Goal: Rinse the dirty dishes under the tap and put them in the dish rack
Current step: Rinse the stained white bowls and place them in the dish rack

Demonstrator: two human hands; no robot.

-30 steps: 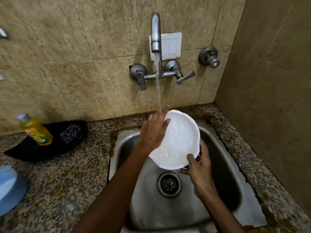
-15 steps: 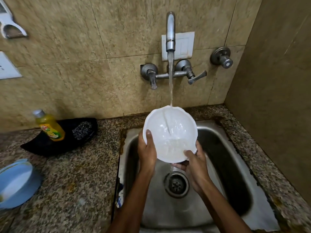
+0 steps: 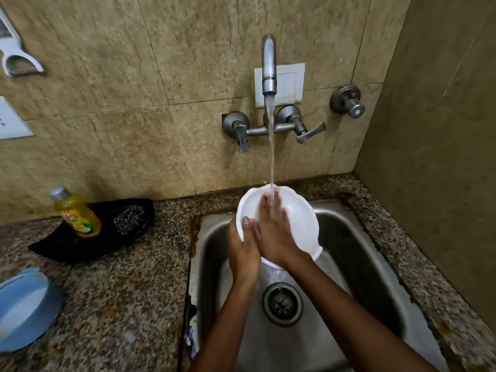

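A: Down close to us we see the steel sink (image 3: 357, 264) with its round drain (image 3: 281, 303). Our two arms reach over it.

B: What do we hold?

A: A white bowl (image 3: 300, 218). It is tipped toward us, up above the sink. Our left hand (image 3: 243, 249) grips its left rim, with the thumb curled over the edge. Our right hand (image 3: 273, 232) lies flat inside the bowl, fingers straight and close together, pressing on the white part.

B: Where is the water?

A: It runs down in a thin line from the tap (image 3: 269, 65) and lands on our right fingertips, in the top of the bowl.

B: What is on the worktop (image 3: 120, 291)?

A: To the left, close to us, a blue bowl (image 3: 24, 307). Farther back a yellow soap bottle (image 3: 76, 212) stands on a black tray (image 3: 88, 237), with a dark scrubber (image 3: 127, 218) beside it.

B: And on the wall?

A: Two tap handles (image 3: 308, 130), a round knob (image 3: 347, 102) and a white switch plate (image 3: 291, 84) behind the tap.
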